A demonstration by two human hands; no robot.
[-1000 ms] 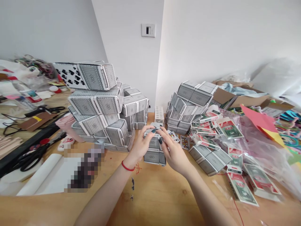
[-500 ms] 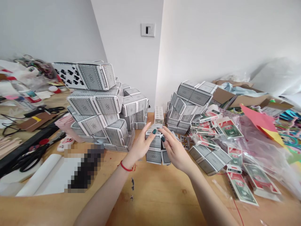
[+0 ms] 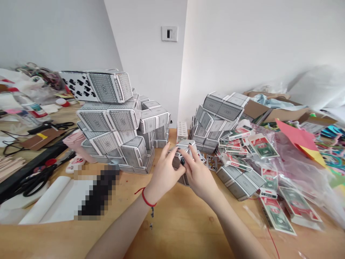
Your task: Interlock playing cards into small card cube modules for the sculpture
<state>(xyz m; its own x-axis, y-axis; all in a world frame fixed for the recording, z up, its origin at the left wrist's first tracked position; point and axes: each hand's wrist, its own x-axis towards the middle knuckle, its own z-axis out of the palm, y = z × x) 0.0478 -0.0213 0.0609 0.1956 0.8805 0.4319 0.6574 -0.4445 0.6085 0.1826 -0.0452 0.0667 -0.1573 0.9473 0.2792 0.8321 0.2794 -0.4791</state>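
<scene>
A block folded from grey-backed playing cards [image 3: 186,142] is between my two hands on the wooden table. My left hand [image 3: 167,172] grips its left side, with the fingers curved over the upper edge. From the right, my right hand [image 3: 201,174] presses on the near and top faces. My thumbs meet at the front, and both hands cover much of the block. Right behind it stands a narrow pale stack [image 3: 182,131]. Loose face cards [image 3: 211,162] lie just right of my right hand.
Tall piles of card blocks rise at the left [image 3: 107,120] and the right [image 3: 222,108]. Card boxes [image 3: 262,145] and another card block [image 3: 240,181] lie at the right. Black scissors [image 3: 35,183] and a white paper roll [image 3: 48,201] are at the left. A wall stands behind.
The block has turned and tilted between my hands, showing more of its top. My left hand has shifted right and wraps further around the front. The surroundings look the same.
</scene>
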